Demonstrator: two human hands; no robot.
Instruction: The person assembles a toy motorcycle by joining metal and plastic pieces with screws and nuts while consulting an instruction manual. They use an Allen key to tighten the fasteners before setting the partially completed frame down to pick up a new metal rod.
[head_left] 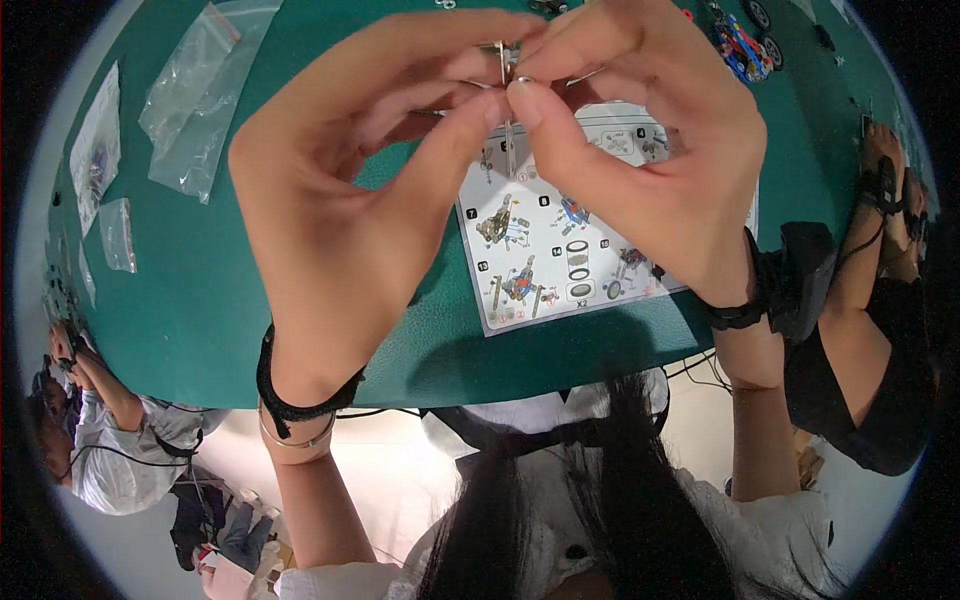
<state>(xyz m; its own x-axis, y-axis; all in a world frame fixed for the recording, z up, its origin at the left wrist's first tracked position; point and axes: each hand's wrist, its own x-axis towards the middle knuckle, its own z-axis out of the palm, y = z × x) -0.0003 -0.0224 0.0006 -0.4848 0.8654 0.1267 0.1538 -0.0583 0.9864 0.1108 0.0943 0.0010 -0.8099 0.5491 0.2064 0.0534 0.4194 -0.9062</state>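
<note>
Close together above the table, both my hands meet at their fingertips around a thin, shiny metal strip [511, 155]. My left hand [345, 205] is closed in a pinch on it, thumb against the fingers. Opposite, my right hand [665, 165] pinches it too, its thumb tip near a small silvery round end. The fingers cover much of the strip, so its exact kind does not show. Beneath the hands lies a printed instruction sheet [545, 215] with coloured assembly drawings, partly hidden by my right hand.
A blue and red model vehicle [738, 48] with black wheels stands at the far right of the green table [190, 320]. Clear plastic bags [190, 110], a smaller bag [117, 235] and a paper [98, 150] lie left. Other people sit at both sides.
</note>
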